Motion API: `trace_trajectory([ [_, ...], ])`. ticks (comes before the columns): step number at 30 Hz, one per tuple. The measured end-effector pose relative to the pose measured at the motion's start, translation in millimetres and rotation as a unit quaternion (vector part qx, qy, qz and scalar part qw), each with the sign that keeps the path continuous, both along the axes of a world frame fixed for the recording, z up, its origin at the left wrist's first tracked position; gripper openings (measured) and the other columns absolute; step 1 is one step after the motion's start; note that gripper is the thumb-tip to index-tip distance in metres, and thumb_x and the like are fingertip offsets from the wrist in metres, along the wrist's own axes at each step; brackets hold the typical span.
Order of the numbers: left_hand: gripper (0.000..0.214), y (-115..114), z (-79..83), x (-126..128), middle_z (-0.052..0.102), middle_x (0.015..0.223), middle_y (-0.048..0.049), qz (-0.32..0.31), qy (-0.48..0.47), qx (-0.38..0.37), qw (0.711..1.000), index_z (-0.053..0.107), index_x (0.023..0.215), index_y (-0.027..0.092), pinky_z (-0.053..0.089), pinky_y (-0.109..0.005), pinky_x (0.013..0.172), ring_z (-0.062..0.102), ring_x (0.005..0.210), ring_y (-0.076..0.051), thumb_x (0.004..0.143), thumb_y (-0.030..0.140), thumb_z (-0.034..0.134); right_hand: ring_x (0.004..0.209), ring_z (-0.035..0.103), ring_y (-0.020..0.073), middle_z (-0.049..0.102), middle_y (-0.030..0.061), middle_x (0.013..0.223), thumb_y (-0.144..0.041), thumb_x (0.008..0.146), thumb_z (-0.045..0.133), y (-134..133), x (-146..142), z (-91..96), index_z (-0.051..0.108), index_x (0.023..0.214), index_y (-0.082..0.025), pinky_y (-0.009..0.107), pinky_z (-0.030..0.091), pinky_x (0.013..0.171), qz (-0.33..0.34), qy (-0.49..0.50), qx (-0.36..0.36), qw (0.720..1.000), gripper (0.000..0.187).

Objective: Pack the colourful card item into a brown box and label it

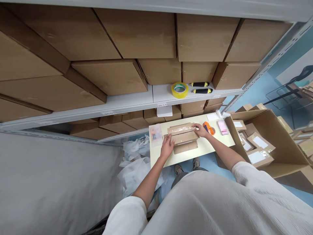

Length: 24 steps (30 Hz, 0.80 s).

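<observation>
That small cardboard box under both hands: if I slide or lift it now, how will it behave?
The small cardboard box is flat and low, so it should slide across the table rather than tip. Its walls look stiff, and it is probably light. The glossy tape along the top may be slick under the left hand and right hand.

Head-height view, steeply down, forward
</observation>
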<state>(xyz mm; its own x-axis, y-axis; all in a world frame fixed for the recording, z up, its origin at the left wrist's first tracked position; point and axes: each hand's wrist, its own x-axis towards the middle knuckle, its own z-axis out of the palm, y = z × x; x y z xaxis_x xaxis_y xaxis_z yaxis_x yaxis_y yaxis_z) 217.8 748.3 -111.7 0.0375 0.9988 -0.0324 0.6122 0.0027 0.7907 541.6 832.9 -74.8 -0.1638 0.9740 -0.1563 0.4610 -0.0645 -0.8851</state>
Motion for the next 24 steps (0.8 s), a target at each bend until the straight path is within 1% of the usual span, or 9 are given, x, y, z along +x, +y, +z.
trace_trajectory([
  [4,0.06,-1,4.0,-1,0.054,0.16,-0.0198,-0.004,0.055,0.013,0.998,0.057,0.157,0.022,0.04,-0.061,0.126,0.048,0.153,-0.038,0.103,0.046,0.054,0.123,0.068,0.0225,0.07,0.0096,0.136,-0.024,0.09,0.061,-1,12,0.1,0.073,0.116,-0.022,0.04,0.051,0.115,-0.037,-0.033,-0.01,0.999,0.029],
  [6,0.059,-1,6.6,-1,0.052,0.161,-0.0208,-0.011,0.072,0.026,0.997,0.057,0.157,0.021,0.039,-0.061,0.126,0.047,0.153,-0.039,0.103,0.045,0.053,0.118,0.07,0.0236,0.071,0.0106,0.133,-0.025,0.093,0.059,-3,27,-0.4,0.072,0.119,-0.021,0.04,0.053,0.109,-0.086,-0.093,-0.031,0.991,0.029],
  [8,0.059,-1,8.8,1,0.049,0.163,-0.0226,-0.013,0.089,0.037,0.995,0.057,0.157,0.019,0.037,-0.063,0.126,0.043,0.155,-0.04,0.104,0.045,0.051,0.116,0.07,0.0266,0.073,0.0125,0.128,-0.025,0.095,0.059,-8,46,-3.0,0.072,0.118,-0.02,0.04,0.053,0.105,-0.128,-0.186,-0.059,0.972,0.028],
  [11,0.058,-3,12.1,5,0.042,0.169,-0.0239,-0.002,0.113,0.043,0.993,0.058,0.155,0.017,0.035,-0.067,0.126,0.036,0.159,-0.044,0.104,0.042,0.05,0.116,0.069,0.032,0.072,0.0163,0.125,-0.029,0.095,0.064,-20,74,-12.2,0.073,0.112,-0.018,0.042,0.052,0.099,-0.127,-0.306,-0.101,0.938,0.022],
  [13,0.055,-4,15.7,8,0.039,0.172,-0.0229,0.003,0.125,0.051,0.991,0.06,0.153,0.019,0.032,-0.068,0.126,0.034,0.16,-0.044,0.103,0.039,0.052,0.117,0.067,0.0335,0.069,0.0182,0.132,-0.034,0.094,0.067,-29,87,-21.1,0.073,0.109,-0.018,0.043,0.052,0.097,-0.104,-0.341,-0.109,0.928,0.022],
  [15,0.052,-4,21.0,11,0.039,0.173,-0.0219,0.003,0.136,0.059,0.989,0.062,0.15,0.02,0.029,-0.067,0.127,0.034,0.16,-0.043,0.102,0.036,0.053,0.117,0.066,0.0336,0.065,0.0188,0.137,-0.036,0.094,0.068,-35,94,-31.1,0.073,0.108,-0.019,0.045,0.052,0.096,-0.088,-0.351,-0.108,0.926,0.023],
  [18,0.046,-5,30.6,16,0.044,0.17,-0.02,-0.014,0.153,0.064,0.986,0.067,0.145,0.023,0.026,-0.065,0.127,0.037,0.159,-0.041,0.104,0.032,0.048,0.119,0.064,0.0339,0.065,0.0169,0.131,-0.035,0.094,0.068,-37,96,-45.7,0.073,0.107,-0.021,0.046,0.053,0.095,-0.08,-0.35,-0.107,0.927,0.02],
  [21,0.045,-5,37.8,20,0.056,0.162,-0.0165,-0.044,0.159,0.057,0.985,0.07,0.141,0.027,0.027,-0.062,0.126,0.044,0.156,-0.037,0.106,0.027,0.042,0.126,0.061,0.0364,0.064,0.0164,0.127,-0.032,0.093,0.068,-33,96,-57.7,0.072,0.111,-0.023,0.048,0.052,0.097,-0.098,-0.336,-0.105,0.931,0.02],
  [24,0.048,-6,39.8,23,0.062,0.157,-0.0145,-0.06,0.156,0.046,0.985,0.07,0.142,0.028,0.028,-0.059,0.126,0.049,0.152,-0.034,0.105,0.023,0.04,0.13,0.057,0.039,0.063,0.0178,0.126,-0.031,0.093,0.069,-30,97,-64.8,0.072,0.113,-0.023,0.051,0.05,0.1,-0.114,-0.304,-0.108,0.94,0.022],
])
